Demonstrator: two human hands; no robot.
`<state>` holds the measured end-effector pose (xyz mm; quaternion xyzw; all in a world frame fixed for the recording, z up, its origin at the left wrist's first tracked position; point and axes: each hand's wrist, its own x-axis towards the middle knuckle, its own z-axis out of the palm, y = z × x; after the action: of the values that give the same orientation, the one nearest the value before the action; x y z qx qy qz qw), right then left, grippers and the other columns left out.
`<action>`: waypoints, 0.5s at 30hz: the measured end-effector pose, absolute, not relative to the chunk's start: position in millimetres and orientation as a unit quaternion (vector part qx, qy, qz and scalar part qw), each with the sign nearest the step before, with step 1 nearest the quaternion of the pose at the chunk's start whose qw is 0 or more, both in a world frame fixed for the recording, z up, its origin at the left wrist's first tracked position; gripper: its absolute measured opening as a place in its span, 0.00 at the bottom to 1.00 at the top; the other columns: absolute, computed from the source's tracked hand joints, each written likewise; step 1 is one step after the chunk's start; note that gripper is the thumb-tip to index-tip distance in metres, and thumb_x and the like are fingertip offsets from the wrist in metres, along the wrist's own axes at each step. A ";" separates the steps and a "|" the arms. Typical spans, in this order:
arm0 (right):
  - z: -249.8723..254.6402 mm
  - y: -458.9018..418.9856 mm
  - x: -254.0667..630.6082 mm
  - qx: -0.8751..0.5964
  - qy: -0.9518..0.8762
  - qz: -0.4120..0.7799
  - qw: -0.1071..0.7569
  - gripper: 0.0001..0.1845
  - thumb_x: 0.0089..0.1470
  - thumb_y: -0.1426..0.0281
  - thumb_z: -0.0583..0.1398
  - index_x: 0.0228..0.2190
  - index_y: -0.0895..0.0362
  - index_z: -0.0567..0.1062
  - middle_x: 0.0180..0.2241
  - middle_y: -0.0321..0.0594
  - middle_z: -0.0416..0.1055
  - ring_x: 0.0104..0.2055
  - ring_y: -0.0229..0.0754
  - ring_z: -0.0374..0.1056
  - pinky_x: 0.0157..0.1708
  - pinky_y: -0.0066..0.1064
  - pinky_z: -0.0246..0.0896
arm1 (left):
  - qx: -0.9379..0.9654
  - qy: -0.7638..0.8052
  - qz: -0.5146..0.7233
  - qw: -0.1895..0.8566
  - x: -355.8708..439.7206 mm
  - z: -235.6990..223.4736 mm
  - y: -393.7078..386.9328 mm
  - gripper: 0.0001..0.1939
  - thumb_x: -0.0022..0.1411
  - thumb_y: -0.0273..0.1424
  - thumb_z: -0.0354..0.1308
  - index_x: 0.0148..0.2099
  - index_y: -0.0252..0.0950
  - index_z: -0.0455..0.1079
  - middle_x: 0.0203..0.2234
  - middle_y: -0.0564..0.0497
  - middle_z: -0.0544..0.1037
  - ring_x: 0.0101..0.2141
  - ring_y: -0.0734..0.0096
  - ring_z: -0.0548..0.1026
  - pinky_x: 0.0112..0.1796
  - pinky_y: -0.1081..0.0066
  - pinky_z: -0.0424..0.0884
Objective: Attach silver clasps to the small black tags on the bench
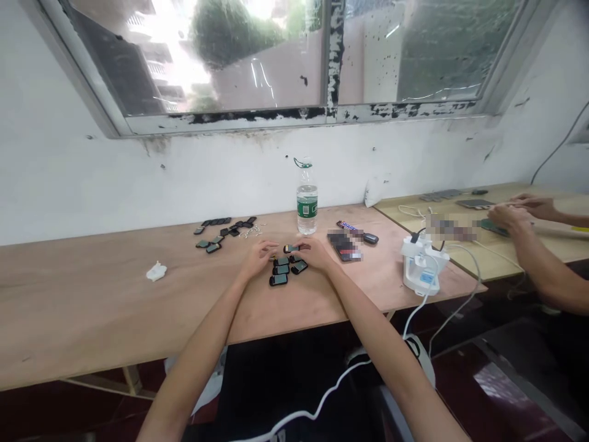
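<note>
My right hand pinches a small black screen device by its end, above the table. My left hand hangs just left of that device with its fingers apart, holding nothing. Below my hands lies a small group of similar devices, including one nearest me and another to its right. Their dark glass faces up. A looser scatter of similar devices lies further left on the plywood table, with tiny silvery pieces beside it.
A water bottle stands against the wall. To its right lie a blurred phone, a wrapped snack bar and a white charging stand with cables. A co-worker's hands work at an adjoining table. A crumpled tissue lies left.
</note>
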<state>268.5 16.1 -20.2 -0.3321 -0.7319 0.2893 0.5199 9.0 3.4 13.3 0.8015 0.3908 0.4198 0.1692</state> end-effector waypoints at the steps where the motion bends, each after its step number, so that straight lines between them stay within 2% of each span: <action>1: -18.9 13.4 266.0 -0.325 -0.735 0.295 0.517 0.13 0.55 0.61 0.71 0.40 0.55 0.85 0.44 0.45 0.81 0.44 0.46 0.79 0.48 0.39 0.79 | 0.808 0.380 0.415 0.172 13.6 13.9 1.2 0.17 0.71 0.42 0.56 0.51 0.40 0.82 0.52 0.43 0.81 0.52 0.55 0.80 0.51 0.56 0.80; 6: -14.9 5.5 261.1 -0.304 -0.749 0.311 0.500 0.15 0.56 0.58 0.71 0.40 0.54 0.86 0.44 0.45 0.82 0.43 0.47 0.80 0.50 0.42 0.79 | 0.838 0.336 0.385 0.191 27.1 11.0 -3.5 0.15 0.72 0.36 0.54 0.50 0.40 0.82 0.52 0.45 0.83 0.50 0.58 0.81 0.53 0.56 0.79; 11: -14.6 4.5 261.9 -0.295 -0.748 0.333 0.493 0.14 0.53 0.58 0.73 0.38 0.54 0.87 0.45 0.46 0.82 0.43 0.48 0.80 0.50 0.44 0.80 | 0.841 0.344 0.367 0.198 25.9 7.2 -1.9 0.15 0.71 0.40 0.57 0.46 0.41 0.83 0.50 0.44 0.84 0.48 0.58 0.82 0.50 0.60 0.79; 15: -11.9 1.7 262.0 -0.294 -0.733 0.353 0.501 0.15 0.52 0.58 0.73 0.39 0.52 0.88 0.46 0.45 0.82 0.45 0.48 0.81 0.51 0.44 0.80 | 0.847 0.343 0.359 0.187 26.1 8.9 -3.2 0.16 0.73 0.39 0.54 0.48 0.41 0.82 0.51 0.44 0.83 0.51 0.56 0.80 0.55 0.57 0.76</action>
<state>262.0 1.7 -11.9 -0.2942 -0.7332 0.3527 0.5015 26.1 -3.2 8.9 0.8475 0.3435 0.3592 0.1866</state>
